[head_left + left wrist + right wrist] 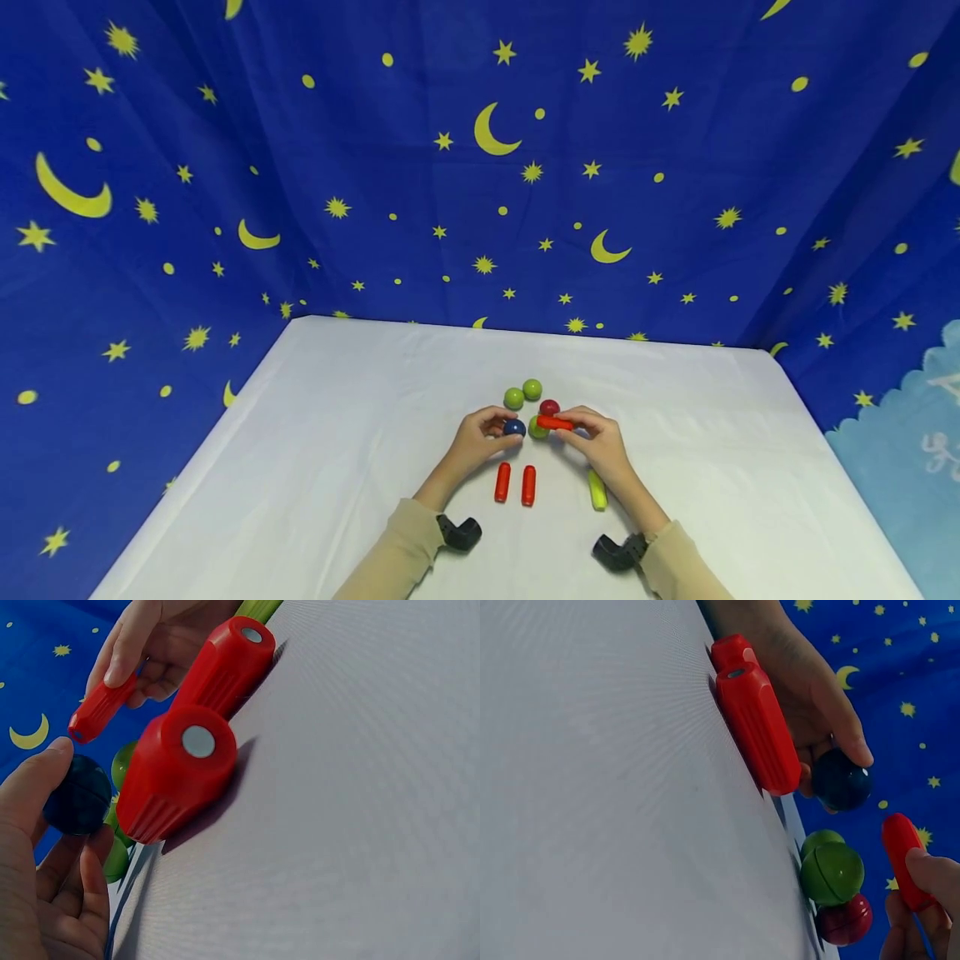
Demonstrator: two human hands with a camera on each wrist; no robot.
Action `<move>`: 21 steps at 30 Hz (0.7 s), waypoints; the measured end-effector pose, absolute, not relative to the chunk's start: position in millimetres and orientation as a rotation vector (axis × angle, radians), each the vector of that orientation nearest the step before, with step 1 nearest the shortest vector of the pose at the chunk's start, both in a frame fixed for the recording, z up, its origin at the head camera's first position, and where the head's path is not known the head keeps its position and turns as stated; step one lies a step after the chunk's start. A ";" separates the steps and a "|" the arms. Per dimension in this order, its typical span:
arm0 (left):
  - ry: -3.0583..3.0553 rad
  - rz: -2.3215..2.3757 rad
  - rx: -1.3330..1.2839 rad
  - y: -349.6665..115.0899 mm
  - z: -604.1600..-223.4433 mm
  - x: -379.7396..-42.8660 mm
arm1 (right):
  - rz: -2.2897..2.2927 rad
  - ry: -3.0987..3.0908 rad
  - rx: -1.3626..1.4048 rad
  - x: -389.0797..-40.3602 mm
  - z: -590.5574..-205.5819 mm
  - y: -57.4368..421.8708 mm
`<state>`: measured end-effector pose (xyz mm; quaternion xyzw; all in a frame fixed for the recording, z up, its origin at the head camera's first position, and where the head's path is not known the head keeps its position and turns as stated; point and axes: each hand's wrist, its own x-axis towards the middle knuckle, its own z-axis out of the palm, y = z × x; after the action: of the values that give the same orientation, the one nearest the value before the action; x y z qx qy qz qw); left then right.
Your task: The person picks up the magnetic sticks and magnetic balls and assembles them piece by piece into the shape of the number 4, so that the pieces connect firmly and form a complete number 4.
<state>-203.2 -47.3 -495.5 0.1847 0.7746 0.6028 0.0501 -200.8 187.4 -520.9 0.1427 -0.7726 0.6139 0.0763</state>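
Observation:
My left hand [477, 436] pinches a dark blue ball [78, 795] between thumb and fingers. In my right hand [602, 438] is a red magnetic rod [904, 859], gripped near one end, its free end pointing toward the blue ball. The rod overlaps a green ball [537, 427] in the head view, and a dark red ball [845, 920] lies just behind that one. Two more red rods lie side by side on the table nearer to me, a left rod [502, 482] and a right rod [528, 486], with metal discs showing in their ends.
Two further green balls, one left [513, 398] and one right [532, 389], sit behind the hands. Under the right forearm lies a yellow-green rod [597, 490]. A white cloth covers the table [375, 400]; a blue star-patterned curtain [420, 183] hangs around it.

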 end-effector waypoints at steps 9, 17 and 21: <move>2.344 1.824 0.584 -47.5 -496.5 -205.0 | 1.841 -2.351 0.485 -188.6 -496.5 178.7; 2.283 1.867 0.627 -46.2 -501.0 -206.3 | 1.783 -2.417 0.494 -187.4 -495.0 177.7; 2.275 1.879 0.638 -45.2 -502.4 -207.0 | 1.771 -2.429 0.492 -186.6 -495.2 176.8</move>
<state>-207.0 -45.2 -502.4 0.2110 0.7522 0.6213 0.0613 -186.6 176.8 -495.2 0.1612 -0.7966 0.5806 0.0477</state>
